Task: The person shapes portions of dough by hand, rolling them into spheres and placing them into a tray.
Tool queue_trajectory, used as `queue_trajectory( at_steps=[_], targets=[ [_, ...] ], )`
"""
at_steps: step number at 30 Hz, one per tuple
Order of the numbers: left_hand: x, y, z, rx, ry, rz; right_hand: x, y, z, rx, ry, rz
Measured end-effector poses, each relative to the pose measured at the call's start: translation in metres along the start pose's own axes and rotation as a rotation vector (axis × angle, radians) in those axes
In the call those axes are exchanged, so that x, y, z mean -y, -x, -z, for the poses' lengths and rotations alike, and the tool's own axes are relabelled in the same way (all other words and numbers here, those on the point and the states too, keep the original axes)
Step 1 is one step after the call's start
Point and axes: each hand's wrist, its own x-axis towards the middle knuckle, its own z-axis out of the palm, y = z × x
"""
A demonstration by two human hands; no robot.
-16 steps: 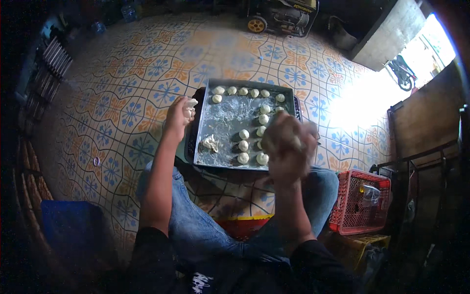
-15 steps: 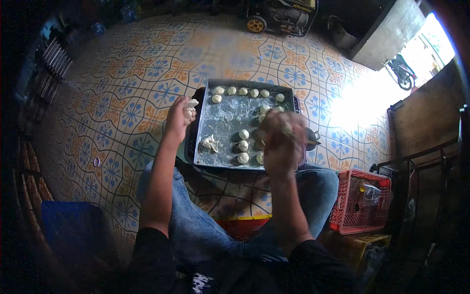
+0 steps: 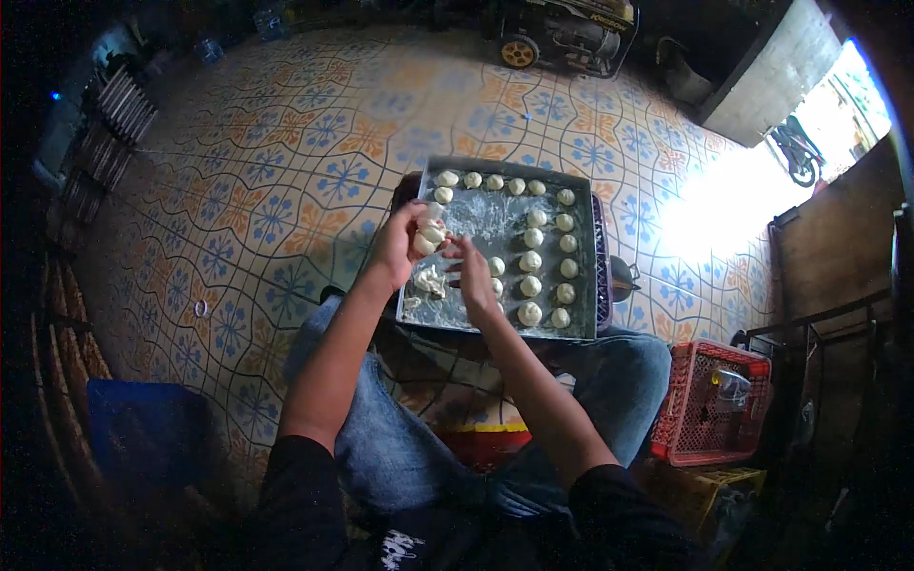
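A lump of pale dough (image 3: 428, 235) is in my left hand (image 3: 394, 249), whose fingers curl around it above the left side of a metal tray (image 3: 487, 217). Close to the dough, my right hand (image 3: 470, 276) has its fingers stretched out and apart, with nothing seen in them. Round dough balls (image 3: 530, 262) line the tray's far edge and stand in columns on its right side; my right hand partly hides a few. A ragged piece of dough (image 3: 430, 282) lies at the tray's near left, under my hands. White flour dusts the tray floor.
A red plastic crate (image 3: 714, 404) stands at the right, above a yellow crate (image 3: 733, 495). On the patterned tile floor (image 3: 314, 162), a generator (image 3: 571, 38) is at the far side. A blue object (image 3: 148, 428) is at the lower left, by wooden slats (image 3: 71, 333).
My right hand has swung left from the tray's right side to beside the dough. My left hand has come inward over the tray, still holding dough. The right-hand dough balls are now uncovered.
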Motion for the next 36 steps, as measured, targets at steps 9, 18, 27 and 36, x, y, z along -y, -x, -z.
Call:
queue_trajectory(
  at_steps=[9, 18, 27, 36],
  targets=[
    [0.019, 0.017, -0.040, 0.087, -0.745, -0.381, 0.054, 0.014, 0.012, -0.273, 0.435, 0.558],
    [0.010, 0.046, -0.056, 0.139, -0.510, -0.480, 0.021, -0.043, 0.045, -0.323, 0.338, 0.198],
    [-0.023, 0.040, -0.001, -0.071, -0.596, -1.075, -0.101, -0.033, 0.062, 0.004, 0.466, 0.118],
    [-0.025, 0.033, -0.003, -0.070, -0.962, -1.059, -0.088, -0.008, -0.020, 0.221, 0.878, 0.004]
  ],
)
